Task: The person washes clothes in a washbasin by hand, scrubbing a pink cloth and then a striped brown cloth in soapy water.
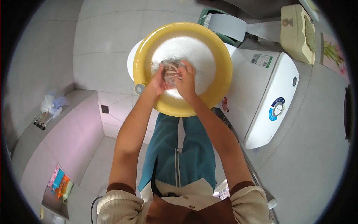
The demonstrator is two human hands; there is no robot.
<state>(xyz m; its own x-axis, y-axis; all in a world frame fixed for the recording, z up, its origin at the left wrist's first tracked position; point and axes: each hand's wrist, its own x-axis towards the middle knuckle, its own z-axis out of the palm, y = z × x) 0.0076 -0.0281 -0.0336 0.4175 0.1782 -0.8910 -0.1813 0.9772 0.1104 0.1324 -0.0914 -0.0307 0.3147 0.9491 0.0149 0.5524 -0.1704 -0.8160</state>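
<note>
Over a round yellow basin of white, foamy water, both my hands are closed around a wet, bunched piece of cloth. The cloth is greyish-brown with pale streaks; its exact kind is hard to make out. My left hand grips its left side, partly hidden behind it. From the right, my right hand presses on it with bent fingers. Both hands are close together near the basin's centre left, just above the suds. A grey round plug shows on the basin's left rim.
Beneath the basin is a white toilet, its tank at the right with a round flush button. Behind stand a green bin and a beige box. Bottles fill a wall niche at lower left; white-blue mesh lies on a ledge.
</note>
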